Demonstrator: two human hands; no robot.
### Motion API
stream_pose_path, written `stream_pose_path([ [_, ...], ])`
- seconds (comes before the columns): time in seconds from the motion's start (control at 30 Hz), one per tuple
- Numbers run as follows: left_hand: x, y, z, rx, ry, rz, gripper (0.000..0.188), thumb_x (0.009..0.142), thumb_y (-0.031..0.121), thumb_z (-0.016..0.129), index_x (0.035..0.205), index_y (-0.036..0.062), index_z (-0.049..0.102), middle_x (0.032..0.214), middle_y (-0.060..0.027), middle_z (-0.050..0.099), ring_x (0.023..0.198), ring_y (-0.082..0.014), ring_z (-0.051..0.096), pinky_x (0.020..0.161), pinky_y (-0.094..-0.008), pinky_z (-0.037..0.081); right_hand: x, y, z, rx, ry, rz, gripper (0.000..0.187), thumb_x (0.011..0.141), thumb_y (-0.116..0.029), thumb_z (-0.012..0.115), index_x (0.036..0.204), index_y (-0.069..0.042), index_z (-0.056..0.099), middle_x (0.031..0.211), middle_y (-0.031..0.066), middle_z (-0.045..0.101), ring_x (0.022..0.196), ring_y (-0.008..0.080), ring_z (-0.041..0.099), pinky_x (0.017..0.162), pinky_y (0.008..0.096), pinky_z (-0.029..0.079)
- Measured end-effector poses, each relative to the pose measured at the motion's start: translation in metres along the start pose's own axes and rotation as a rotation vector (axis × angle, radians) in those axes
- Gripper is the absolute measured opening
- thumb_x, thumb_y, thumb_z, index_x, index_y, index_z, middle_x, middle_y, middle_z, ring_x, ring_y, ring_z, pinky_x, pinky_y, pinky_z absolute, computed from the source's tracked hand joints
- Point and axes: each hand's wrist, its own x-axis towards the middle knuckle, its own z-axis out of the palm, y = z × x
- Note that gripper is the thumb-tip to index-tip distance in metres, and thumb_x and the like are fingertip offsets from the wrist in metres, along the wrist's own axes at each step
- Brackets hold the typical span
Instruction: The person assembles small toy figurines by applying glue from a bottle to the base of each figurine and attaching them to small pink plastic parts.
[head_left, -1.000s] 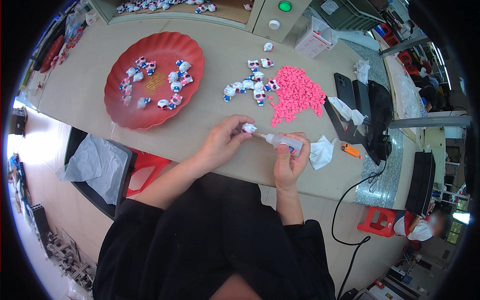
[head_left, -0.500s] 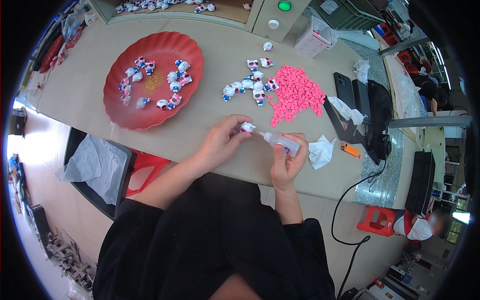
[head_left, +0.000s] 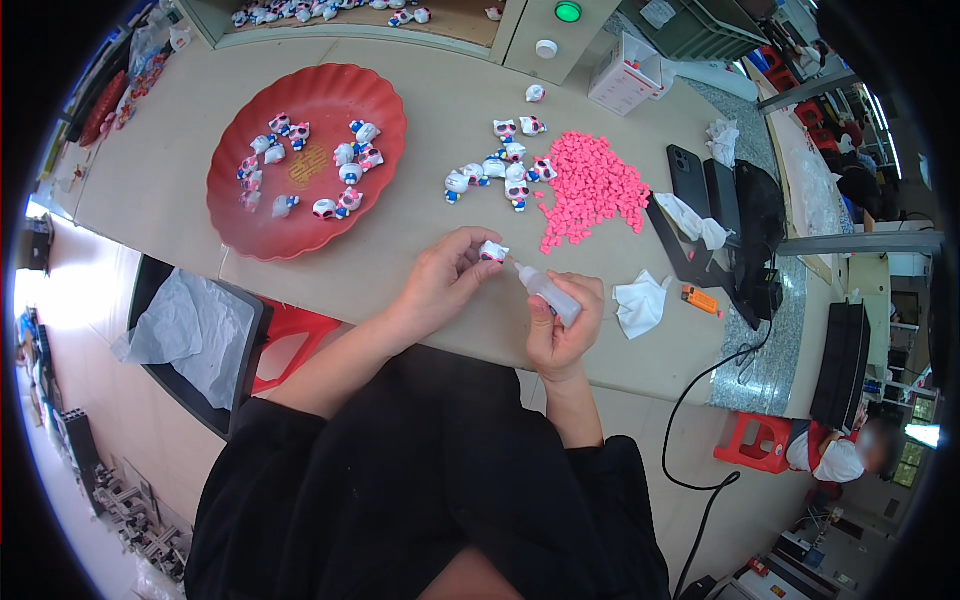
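Pinched in the fingers of my left hand [head_left: 447, 268] is a small white cat figurine [head_left: 492, 252] with a pink patch. My right hand [head_left: 568, 325] grips a translucent squeeze bottle [head_left: 548, 295], its thin nozzle tilted up toward the figurine; whether the tip touches it I cannot tell. Beyond my hands lies a loose group of white-and-blue figurines [head_left: 516, 172], beside a heap of small pink pieces [head_left: 592, 185]. At the left, a red scalloped tray [head_left: 235, 215] holds several more figurines.
Right of my hands are a crumpled white tissue [head_left: 640, 304], an orange lighter [head_left: 700, 300] and a dark phone [head_left: 688, 180]. A white box [head_left: 622, 80] stands at the back right, near a shelf [head_left: 470, 30] with more figurines. A black cable [head_left: 690, 392] hangs over the table's right side.
My right hand has shifted slightly left, and the bottle now slants more steeply with its nozzle higher. The figurine has turned a little in my left fingers. The tissue has moved slightly.
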Motion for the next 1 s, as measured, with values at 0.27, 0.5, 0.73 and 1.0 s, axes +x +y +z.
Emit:
stream_pose_path([
  [0.27, 0.0003, 0.0043, -0.0003, 0.022, 0.005, -0.025, 0.024, 0.078, 0.005, 0.059, 0.101, 0.0017, 0.051, 0.076, -0.0039, 0.054, 0.060, -0.0065, 0.048, 0.054, -0.0212, 0.042, -0.0002, 0.0001, -0.0021, -0.015, -0.007, 0.015, 0.030, 0.076, -0.007, 0.062, 0.098, 0.001, 0.044, 0.086, 0.0141, 0.051, 0.068, 0.0213, 0.049, 0.059, 0.0284, 0.041],
  [0.5, 0.0007, -0.0028, 0.0000, 0.019, 0.012, -0.003, 0.024, 0.078, 0.005, 0.059, 0.101, 0.0017, 0.051, 0.073, -0.0029, 0.052, 0.060, -0.0061, 0.048, 0.054, -0.0211, 0.042, -0.0002, 0.0002, -0.0026, 0.000, 0.004, 0.044, 0.029, 0.076, -0.008, 0.062, 0.097, 0.002, 0.044, 0.083, 0.0144, 0.051, 0.068, 0.0210, 0.049, 0.059, 0.0274, 0.041],
  [0.73, 0.0001, -0.0036, -0.0003, 0.019, -0.006, 0.059, 0.024, 0.078, 0.000, 0.057, 0.101, 0.0015, 0.050, 0.081, -0.0056, 0.052, 0.069, -0.0094, 0.052, 0.062, -0.0225, 0.045, -0.0008, 0.0008, -0.0052, 0.160, 0.051, 0.237, 0.026, 0.079, -0.011, 0.058, 0.095, 0.002, 0.043, 0.084, 0.0119, 0.048, 0.070, 0.0164, 0.046, 0.061, 0.0243, 0.039],
  [1.0, 0.0004, 0.0033, -0.0018, 0.065, -0.060, 0.019, 0.021, 0.081, -0.004, 0.052, 0.102, -0.0010, 0.048, 0.089, -0.0036, 0.053, 0.082, -0.0080, 0.054, 0.072, -0.0202, 0.045, -0.0033, 0.0008, -0.0050, 0.274, 0.074, 0.347, 0.025, 0.081, -0.013, 0.057, 0.095, 0.001, 0.042, 0.085, 0.0100, 0.046, 0.072, 0.0141, 0.043, 0.064, 0.0228, 0.037],
])
